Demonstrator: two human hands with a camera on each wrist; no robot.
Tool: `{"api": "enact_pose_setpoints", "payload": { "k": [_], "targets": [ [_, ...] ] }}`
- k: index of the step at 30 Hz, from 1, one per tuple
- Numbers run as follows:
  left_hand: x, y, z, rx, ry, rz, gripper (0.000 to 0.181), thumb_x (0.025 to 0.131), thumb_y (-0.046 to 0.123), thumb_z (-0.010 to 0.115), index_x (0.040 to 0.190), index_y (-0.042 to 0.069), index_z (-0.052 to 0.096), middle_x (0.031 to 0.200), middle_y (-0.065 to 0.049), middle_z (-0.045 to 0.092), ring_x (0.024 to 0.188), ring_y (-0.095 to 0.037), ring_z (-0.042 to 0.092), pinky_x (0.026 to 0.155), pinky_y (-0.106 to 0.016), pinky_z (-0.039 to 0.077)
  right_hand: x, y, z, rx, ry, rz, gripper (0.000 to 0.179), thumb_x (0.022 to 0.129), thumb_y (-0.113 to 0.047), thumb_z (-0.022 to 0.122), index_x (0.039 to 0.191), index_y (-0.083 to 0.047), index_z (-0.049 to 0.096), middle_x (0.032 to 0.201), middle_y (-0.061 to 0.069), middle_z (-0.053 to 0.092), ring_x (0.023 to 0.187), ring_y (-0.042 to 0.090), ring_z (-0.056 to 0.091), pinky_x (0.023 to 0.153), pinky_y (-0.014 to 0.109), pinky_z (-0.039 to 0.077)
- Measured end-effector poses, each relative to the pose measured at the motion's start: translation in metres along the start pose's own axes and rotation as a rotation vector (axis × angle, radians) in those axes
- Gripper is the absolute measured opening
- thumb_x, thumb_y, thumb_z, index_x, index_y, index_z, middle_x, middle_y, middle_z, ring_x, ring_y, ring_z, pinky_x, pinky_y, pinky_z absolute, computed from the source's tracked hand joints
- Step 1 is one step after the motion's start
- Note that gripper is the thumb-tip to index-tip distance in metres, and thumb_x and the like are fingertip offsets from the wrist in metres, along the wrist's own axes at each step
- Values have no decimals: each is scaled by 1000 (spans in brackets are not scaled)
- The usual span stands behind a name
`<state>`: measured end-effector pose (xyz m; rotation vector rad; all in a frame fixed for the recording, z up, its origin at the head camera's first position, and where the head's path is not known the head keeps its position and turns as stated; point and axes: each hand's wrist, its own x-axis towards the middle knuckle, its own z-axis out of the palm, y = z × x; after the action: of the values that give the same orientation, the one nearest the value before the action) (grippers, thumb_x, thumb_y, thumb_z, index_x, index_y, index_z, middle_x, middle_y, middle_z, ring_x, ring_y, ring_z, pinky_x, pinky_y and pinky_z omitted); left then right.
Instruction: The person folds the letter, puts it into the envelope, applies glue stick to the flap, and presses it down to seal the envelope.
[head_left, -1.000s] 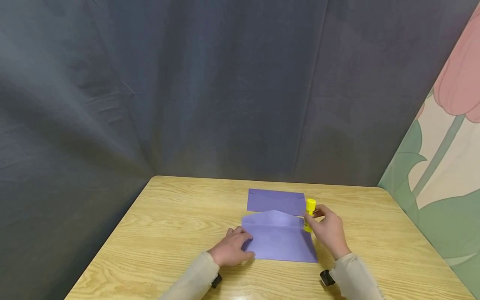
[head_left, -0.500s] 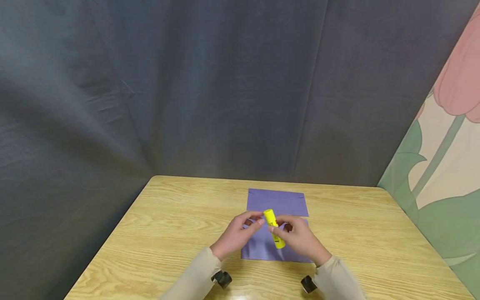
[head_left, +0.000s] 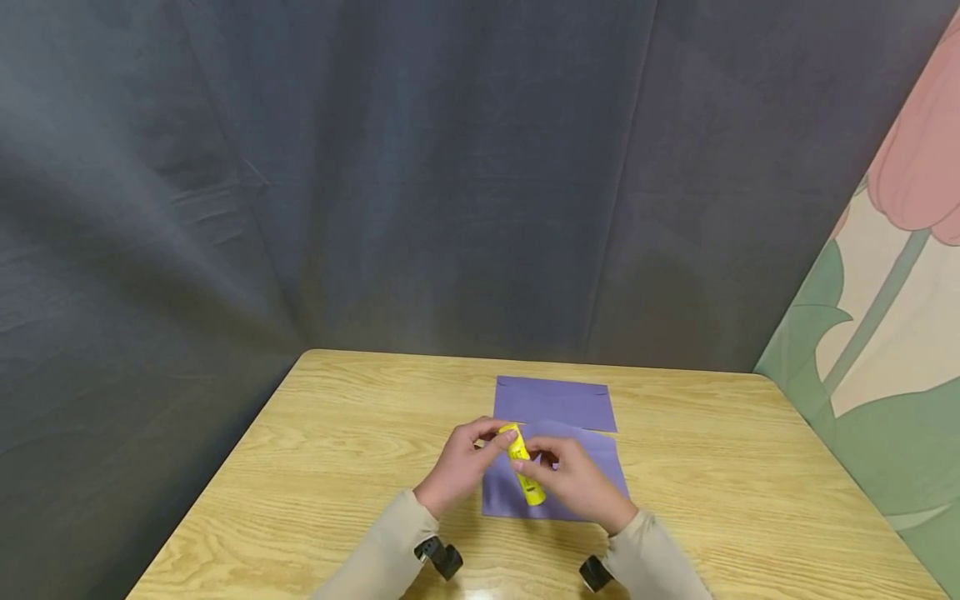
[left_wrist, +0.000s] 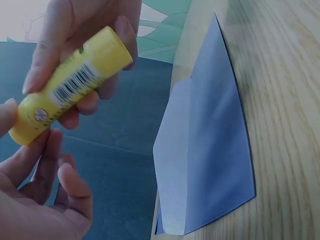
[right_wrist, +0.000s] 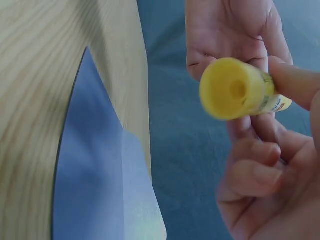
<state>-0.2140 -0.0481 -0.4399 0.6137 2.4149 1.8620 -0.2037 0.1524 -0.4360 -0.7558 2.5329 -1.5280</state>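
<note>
A yellow glue stick (head_left: 528, 481) is held tilted above the table between both hands. My left hand (head_left: 459, 467) pinches its upper, capped-looking end between thumb and fingers. Lower on the barrel, my right hand (head_left: 577, 479) grips it with thumb and fingers. The left wrist view shows a barcode on the glue stick (left_wrist: 75, 82); its hollow base faces the right wrist camera. Beneath the hands lies a purple envelope (head_left: 600, 458) with its flap unfolded away from me, partly hidden by the hands in the head view.
A second purple envelope (head_left: 555, 402) lies just behind the first, farther from me. Both rest on a light wood-grain table (head_left: 337, 450). A dark curtain (head_left: 450, 183) hangs behind the table's far edge, and a flower-patterned panel (head_left: 885, 333) stands at the right.
My right hand has brought the glue stick leftward from the envelope's right side. My left hand has lifted off the envelope's left edge and taken hold of the stick's upper end.
</note>
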Motion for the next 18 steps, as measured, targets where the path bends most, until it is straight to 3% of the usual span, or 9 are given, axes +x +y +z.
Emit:
{"api": "enact_pose_setpoints", "payload": {
  "k": [6,18],
  "targets": [
    [1,-1,3,-31,76,5,23,96,25,68,113,11,75,106,-3,71,96,-14,59,84,-30,47,0,-1,5,-89,84,55,23,88,-35,77,92,-16,64,79,-3,58,59,7,41,55,23,36],
    [1,-7,6,-93,170,-57,24,90,32,76,92,9,71,90,-1,66,83,-16,58,73,-29,48,0,-7,12,-117,122,96,38,79,-36,85,85,-12,56,76,-1,55,61,13,47,54,23,39]
  ]
}}
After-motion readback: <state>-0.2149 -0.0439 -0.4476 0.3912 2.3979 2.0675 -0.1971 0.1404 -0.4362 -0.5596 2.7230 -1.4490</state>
